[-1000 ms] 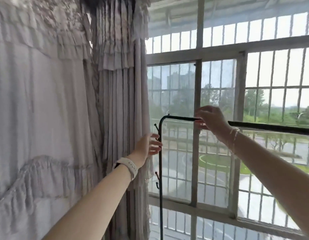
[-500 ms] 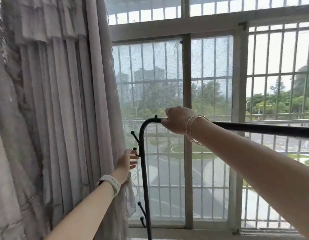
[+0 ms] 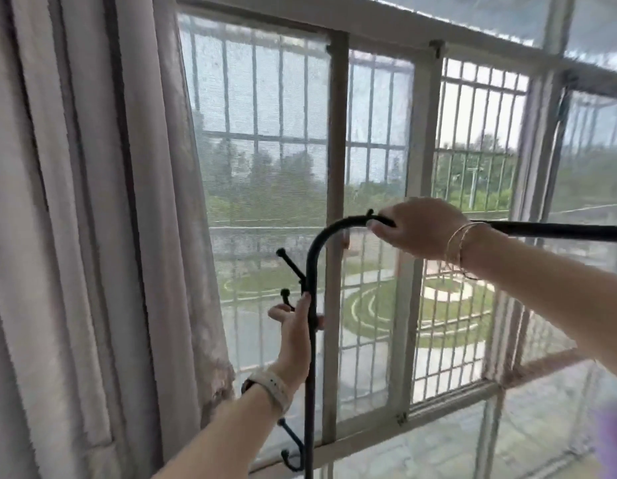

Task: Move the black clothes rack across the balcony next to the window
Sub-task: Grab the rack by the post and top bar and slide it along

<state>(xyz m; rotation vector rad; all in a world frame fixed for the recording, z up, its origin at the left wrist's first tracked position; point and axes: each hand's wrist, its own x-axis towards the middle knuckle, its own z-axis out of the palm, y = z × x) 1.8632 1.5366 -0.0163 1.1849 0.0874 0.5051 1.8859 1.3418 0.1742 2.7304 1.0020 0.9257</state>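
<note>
The black clothes rack [image 3: 312, 375] stands close in front of the window [image 3: 336, 167], its upright post curving into a top bar that runs off to the right. Small hooks stick out of the post on its left side. My right hand [image 3: 417, 228] is closed around the top bar just past the bend, a thin bangle on the wrist. Lower down, my left hand [image 3: 295, 326] wraps the upright post below the upper hooks, with a pale watch on the wrist. The rack's foot is out of view.
A long grey curtain [image 3: 92, 236] hangs at the left, close to the rack's post. The window has a mesh screen and metal bars [image 3: 472, 150] outside. Its sill runs along the bottom right.
The view has swung right and down, away from the curtain. My left hand went from open beside the post to gripping it. My right hand stays on the top bar.
</note>
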